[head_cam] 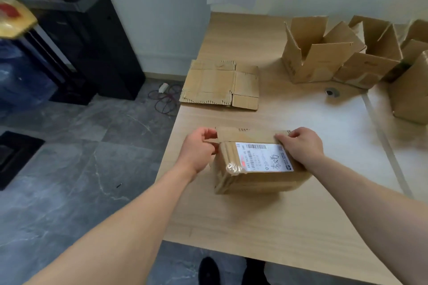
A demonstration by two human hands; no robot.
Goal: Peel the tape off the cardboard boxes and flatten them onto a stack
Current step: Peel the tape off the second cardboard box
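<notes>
Your small box [254, 179] sits on the desk [254, 222] right between your two hands, and both of them touch it. Its long side runs from left to right, from one hand to the other. Your left grip [199, 148] is at the left end of the box, up by the top corner, with the fingers curled in tight. It seems to hold that corner, but you cannot tell if it has a bit of tape or just the cardboard. Your right grip [301, 143] is on the right end, with the fingers bent over the far top edge, holding the box down. The white label [264, 157] faces up at you, between the hands, and a shiny bit of tape [232, 167] shows by its left corner. The tape looks like it runs along the long side, so a pull would likely go from the left grip toward the right one. The flat stack [220, 83] lies farther out, past your left grip and well apart from it.
</notes>
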